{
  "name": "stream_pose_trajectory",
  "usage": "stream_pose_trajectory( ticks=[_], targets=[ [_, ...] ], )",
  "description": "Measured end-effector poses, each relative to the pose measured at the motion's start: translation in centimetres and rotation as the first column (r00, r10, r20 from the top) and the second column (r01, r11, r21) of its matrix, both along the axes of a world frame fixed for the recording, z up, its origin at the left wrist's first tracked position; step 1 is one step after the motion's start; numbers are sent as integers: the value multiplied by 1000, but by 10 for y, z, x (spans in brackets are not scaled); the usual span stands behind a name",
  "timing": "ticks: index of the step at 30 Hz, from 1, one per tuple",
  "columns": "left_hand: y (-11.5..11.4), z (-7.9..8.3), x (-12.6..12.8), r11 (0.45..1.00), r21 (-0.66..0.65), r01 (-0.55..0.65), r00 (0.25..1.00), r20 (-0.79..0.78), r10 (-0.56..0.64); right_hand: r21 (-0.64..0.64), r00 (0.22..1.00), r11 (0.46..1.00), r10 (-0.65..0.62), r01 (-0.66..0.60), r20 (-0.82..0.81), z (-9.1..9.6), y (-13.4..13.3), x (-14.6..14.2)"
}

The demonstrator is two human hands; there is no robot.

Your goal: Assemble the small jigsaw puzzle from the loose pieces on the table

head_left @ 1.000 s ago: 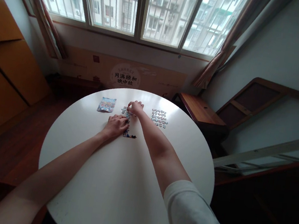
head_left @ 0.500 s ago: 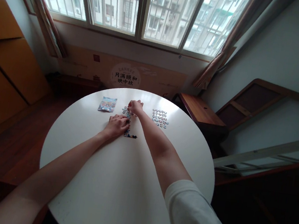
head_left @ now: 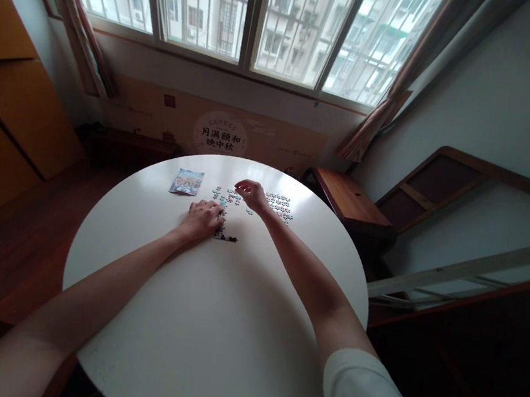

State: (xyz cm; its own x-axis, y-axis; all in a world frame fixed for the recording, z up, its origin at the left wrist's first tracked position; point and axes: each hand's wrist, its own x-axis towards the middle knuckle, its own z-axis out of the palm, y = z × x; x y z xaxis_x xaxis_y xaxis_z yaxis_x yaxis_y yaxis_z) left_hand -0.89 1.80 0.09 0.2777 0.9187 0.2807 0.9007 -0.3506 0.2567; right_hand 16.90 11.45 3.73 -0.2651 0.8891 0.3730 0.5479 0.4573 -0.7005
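Note:
An assembled strip of jigsaw puzzle (head_left: 226, 239) forms an L on the white table, its lower arm dark. My left hand (head_left: 202, 217) rests on the table at its left, fingers bent, tips touching the strip's long side and hiding part of it. Raised over the table beyond the strip is my right hand (head_left: 252, 195), its fingers loosely curved and slightly apart; no piece shows in them. Loose puzzle pieces (head_left: 233, 199) lie just left of it, and one loose piece (head_left: 249, 211) is below it. More puzzle pieces (head_left: 278, 203) stand in rows to its right, partly hidden by the wrist.
A colourful picture sheet or packet (head_left: 186, 182) lies at the table's far left. The round white table (head_left: 209, 328) has its far edge near a banner (head_left: 273, 136) under the window. A wooden bench (head_left: 348, 196) stands beyond the table's right side.
My right hand has moved right and lifted away from the loose pieces above the strip, uncovering them. My left hand stays against the strip. The view has shifted slightly.

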Motion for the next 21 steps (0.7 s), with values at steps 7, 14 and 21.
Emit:
stream_pose_trajectory(
  ticks=[7, 14, 21],
  targets=[
    [-1, -2, -1, 999, 43, 8, 1000, -6, -7, -46, 996, 995, 84, -83, 14, -3, -46, 35],
    [-2, -2, -1, 999, 44, 11, 1000, -10, -11, -174, 997, 982, 76, -76, -7, -3, -77, 52],
    [1, -5, -3, 999, 49, 18, 999, -37, -16, -213, 996, 975, 80, -72, 31, -3, -88, 61]
  ],
)
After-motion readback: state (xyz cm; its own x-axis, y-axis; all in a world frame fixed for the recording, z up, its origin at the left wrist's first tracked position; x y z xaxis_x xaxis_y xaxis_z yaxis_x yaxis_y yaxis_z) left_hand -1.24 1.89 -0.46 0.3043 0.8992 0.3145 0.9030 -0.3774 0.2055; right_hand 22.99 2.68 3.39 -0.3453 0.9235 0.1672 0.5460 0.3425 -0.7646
